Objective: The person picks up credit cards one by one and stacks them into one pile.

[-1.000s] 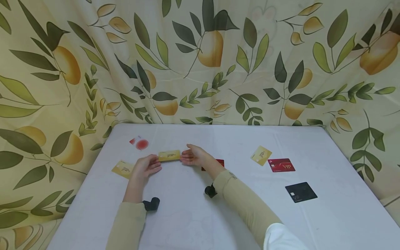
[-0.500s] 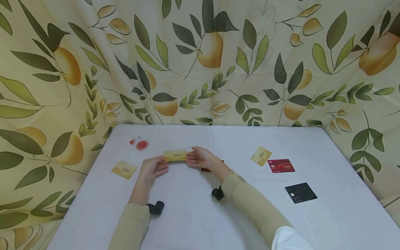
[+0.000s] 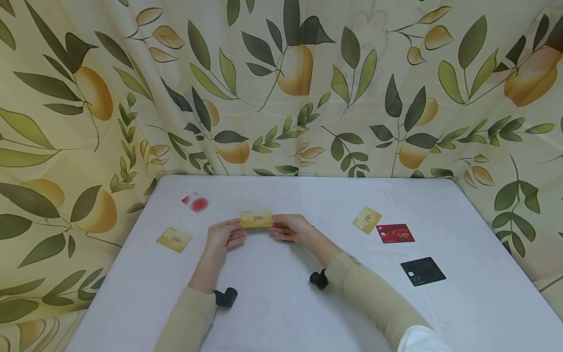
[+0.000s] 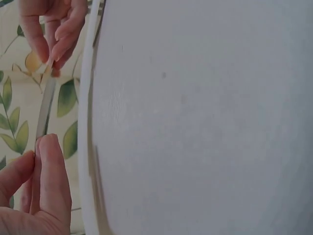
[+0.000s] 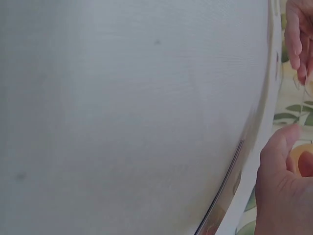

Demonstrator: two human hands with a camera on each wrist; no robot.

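A gold card (image 3: 256, 219) is held raised above the white table, its printed face toward the head camera. My left hand (image 3: 223, 238) pinches its left end between thumb and fingers. At the opposite end, my right hand (image 3: 293, 227) pinches the right edge. In the left wrist view the card (image 4: 46, 110) appears nearly edge-on, between the left hand (image 4: 44, 186) below and the right hand (image 4: 57, 29) above. A red card lies behind the right hand, almost wholly hidden in the head view.
A second gold card (image 3: 174, 239) and a red-and-white card (image 3: 195, 202) lie at the left. Right of the hands lie another gold card (image 3: 367, 220), a red VIP card (image 3: 395, 233) and a black VIP card (image 3: 423, 272). A patterned curtain (image 3: 281, 117) hangs behind the table (image 3: 272, 313).
Both hands have moved to the right together, carrying the gold card between them. Its face now tilts more toward the head camera. The left gold card has come fully into sight.
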